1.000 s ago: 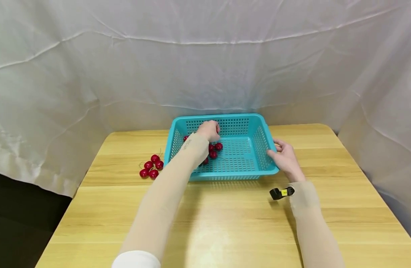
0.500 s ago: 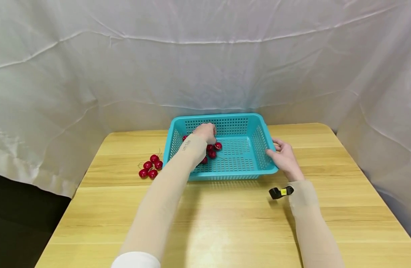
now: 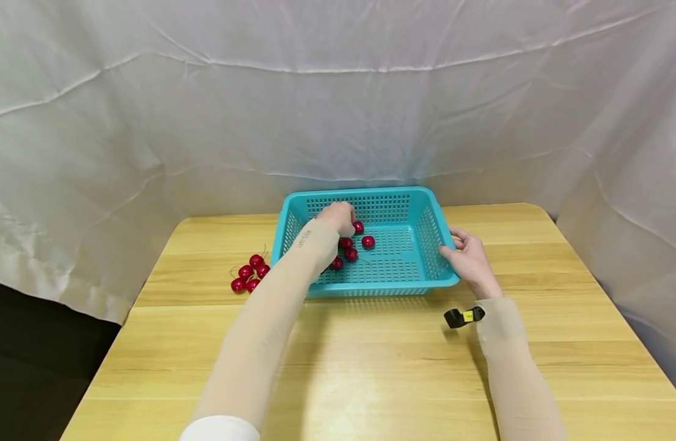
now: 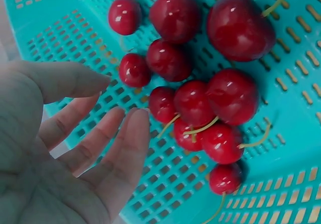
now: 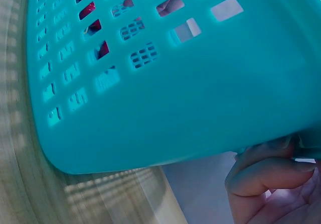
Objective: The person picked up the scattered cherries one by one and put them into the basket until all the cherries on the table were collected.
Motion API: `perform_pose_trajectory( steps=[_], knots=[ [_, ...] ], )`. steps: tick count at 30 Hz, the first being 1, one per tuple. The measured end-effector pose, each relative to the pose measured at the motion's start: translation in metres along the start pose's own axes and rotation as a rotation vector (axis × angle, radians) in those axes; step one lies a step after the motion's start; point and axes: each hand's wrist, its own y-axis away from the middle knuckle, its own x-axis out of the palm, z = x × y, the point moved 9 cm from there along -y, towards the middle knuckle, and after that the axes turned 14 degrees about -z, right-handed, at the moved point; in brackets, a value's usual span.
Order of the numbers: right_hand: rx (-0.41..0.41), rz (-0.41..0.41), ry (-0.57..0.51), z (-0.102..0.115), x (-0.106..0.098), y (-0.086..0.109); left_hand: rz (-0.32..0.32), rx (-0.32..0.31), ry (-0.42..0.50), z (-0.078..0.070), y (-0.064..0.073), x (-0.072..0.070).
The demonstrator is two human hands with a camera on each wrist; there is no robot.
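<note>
My left hand [image 3: 339, 217] reaches down inside the turquoise perforated basket [image 3: 382, 286]. In the left wrist view its fingers [image 4: 131, 143] bend loosely, with a gap to the thumb and nothing held between them. Several red cherries [image 4: 233, 96], some with green stems, lie on the basket floor beside those fingertips. A lone cherry [image 3: 368, 242] sits to the right of the cluster in the head view. My right hand [image 3: 471, 262] grips the basket's right rim, with its thumb on the near side; the right wrist view shows curled fingers [image 5: 266, 179] at the rim.
More cherries [image 3: 246, 271] with stems lie on the wooden table [image 3: 398, 367] just left of the basket, partly behind the left forearm. A pale cloth [image 3: 338, 122] hangs behind the table. A small black camera [image 3: 463, 316] is strapped at the right wrist.
A cherry now shows at the left hand's fingertips, and the one at the cluster's edge has shifted slightly right. The left hand has moved a little left. The right hand stays on the rim.
</note>
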Motion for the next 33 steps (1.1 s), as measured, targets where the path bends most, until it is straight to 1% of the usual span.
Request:
perform_pose_trajectory(
  steps=[3,6,9,11,16,21,24,29,33],
  knots=[
    [-0.002,0.0,0.003,-0.001,0.001,-0.001,0.003,0.031,-0.008,-0.003,0.003,-0.008],
    [-0.004,0.003,0.006,-0.002,0.001,-0.002,0.011,0.05,0.029,-0.004,0.005,-0.02],
    [-0.003,0.005,0.007,-0.002,0.002,-0.002,0.01,0.065,0.069,-0.004,0.008,-0.034],
    [0.0,0.008,0.003,-0.002,0.003,-0.002,-0.005,0.076,0.085,-0.002,0.01,-0.045],
    [-0.006,0.009,-0.002,0.0,0.002,-0.004,-0.071,0.102,0.082,0.007,0.015,-0.073],
    [-0.009,0.009,-0.009,0.001,0.003,-0.005,-0.094,0.103,0.095,0.023,0.022,-0.087],
    [-0.005,0.015,-0.01,0.0,0.004,-0.005,-0.126,0.101,0.137,0.037,0.026,-0.097],
    [-0.012,0.016,-0.002,0.001,0.006,-0.007,-0.216,0.078,0.233,0.065,0.034,-0.115],
    [-0.014,0.018,0.008,0.0,0.007,-0.008,-0.26,0.053,0.268,0.091,0.043,-0.124]
  ],
)
